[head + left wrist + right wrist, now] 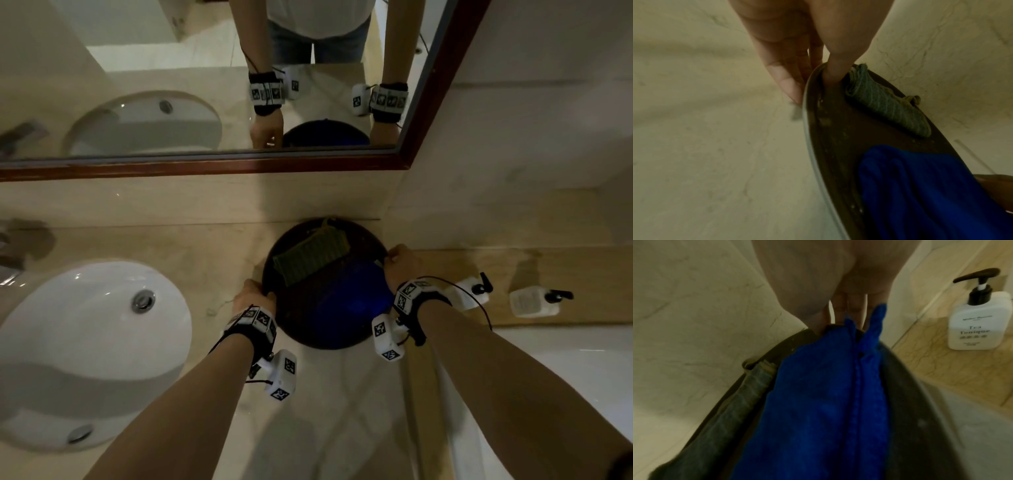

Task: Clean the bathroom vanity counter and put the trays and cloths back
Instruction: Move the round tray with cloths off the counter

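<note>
A round dark tray (277, 270) lies on the beige marble counter (212, 246), up against the back wall. On it rest a folded green striped cloth (310, 257) at the back and a blue cloth (346, 305) at the front right. My left hand (255, 294) grips the tray's left rim (807, 113), thumb inside it and fingers (789, 84) outside. At the right rim, my right hand (400, 262) holds the tray's edge (797, 339) beside the blue cloth (818, 402). The green cloth (888, 105) sits close to my left thumb.
A white oval sink (85, 342) with a metal drain is set in the counter at the left. Two white pump bottles (534, 301) (471, 291) stand on the wood-toned ledge to the right, one in the right wrist view (978, 324). A framed mirror (239, 164) hangs above.
</note>
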The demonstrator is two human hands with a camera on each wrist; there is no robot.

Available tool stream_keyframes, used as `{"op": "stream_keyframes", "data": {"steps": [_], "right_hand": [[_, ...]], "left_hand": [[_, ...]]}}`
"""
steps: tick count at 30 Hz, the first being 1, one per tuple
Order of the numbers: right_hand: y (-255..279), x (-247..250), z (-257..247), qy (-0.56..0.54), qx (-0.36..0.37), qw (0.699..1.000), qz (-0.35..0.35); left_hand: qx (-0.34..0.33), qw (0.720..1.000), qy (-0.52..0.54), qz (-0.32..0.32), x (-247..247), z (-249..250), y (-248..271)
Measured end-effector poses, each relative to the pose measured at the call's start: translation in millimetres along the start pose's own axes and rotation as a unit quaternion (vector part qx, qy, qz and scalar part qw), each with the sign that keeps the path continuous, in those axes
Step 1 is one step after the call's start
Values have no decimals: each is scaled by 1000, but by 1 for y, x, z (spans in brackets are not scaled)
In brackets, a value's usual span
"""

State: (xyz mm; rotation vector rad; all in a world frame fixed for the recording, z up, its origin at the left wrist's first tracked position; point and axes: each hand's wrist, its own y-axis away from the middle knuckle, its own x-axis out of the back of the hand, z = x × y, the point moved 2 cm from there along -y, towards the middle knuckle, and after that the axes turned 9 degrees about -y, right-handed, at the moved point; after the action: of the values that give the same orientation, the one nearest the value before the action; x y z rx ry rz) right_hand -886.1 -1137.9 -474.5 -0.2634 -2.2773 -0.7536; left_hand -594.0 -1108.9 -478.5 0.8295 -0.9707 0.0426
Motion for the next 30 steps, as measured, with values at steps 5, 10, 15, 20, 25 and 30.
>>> {"op": "stream_keyframes", "data": {"steps": [5, 10, 15, 20, 25, 30], "right_hand": [[3, 0, -5, 30, -2, 1000, 4], [5, 7, -7, 54, -3, 998, -27], [21, 22, -7, 51, -17, 998, -26], [49, 36, -8, 30, -7, 999, -22], [80, 46, 2, 2, -11, 1000, -22], [99, 46, 4, -33, 2, 999, -26]], "left_hand": [[5, 1000, -6, -10, 4, -1, -7], [17, 998, 45, -28, 6, -1, -9], [10, 997, 73, -22, 9, -6, -14], [-21, 998, 56, -15, 27, -1, 13], [-46, 998, 46, 2, 41, -9, 43], [-49, 997, 54, 24, 49, -24, 69]]}}
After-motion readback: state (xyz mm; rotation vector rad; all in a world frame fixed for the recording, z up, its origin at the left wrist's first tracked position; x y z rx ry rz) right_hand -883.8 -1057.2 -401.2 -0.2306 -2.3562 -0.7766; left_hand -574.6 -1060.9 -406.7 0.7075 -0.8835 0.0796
